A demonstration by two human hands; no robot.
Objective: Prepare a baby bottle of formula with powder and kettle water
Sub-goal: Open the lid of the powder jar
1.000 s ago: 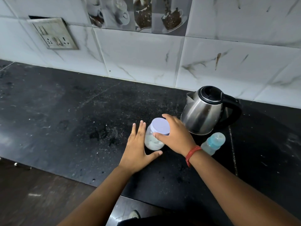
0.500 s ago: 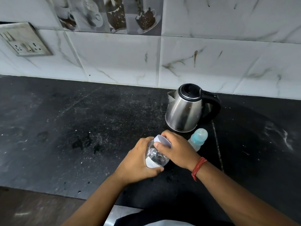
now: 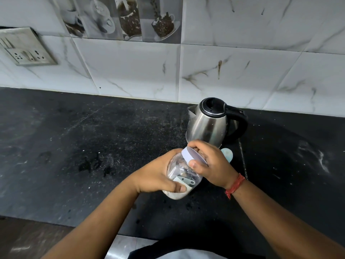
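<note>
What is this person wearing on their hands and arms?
Both forearms are bare, with no sleeves reaching into view, and neither the left hand nor the right hand wears a glove. The only thing worn is a red thread band wound round the right wrist. No rings or watch show.

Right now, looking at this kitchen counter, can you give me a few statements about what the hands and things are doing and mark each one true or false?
1. The left hand holds the body of the clear jar. True.
2. The jar stands upright on the counter. False: it is lifted and tilted, lid end toward the kettle.
3. The right hand has its grip on the jar's pale lid. True.
4. The kettle lies on its side. False: it stands upright near the tiled wall.
5. The baby bottle is in the left hand. False: it sits behind the right hand, mostly hidden.
</note>
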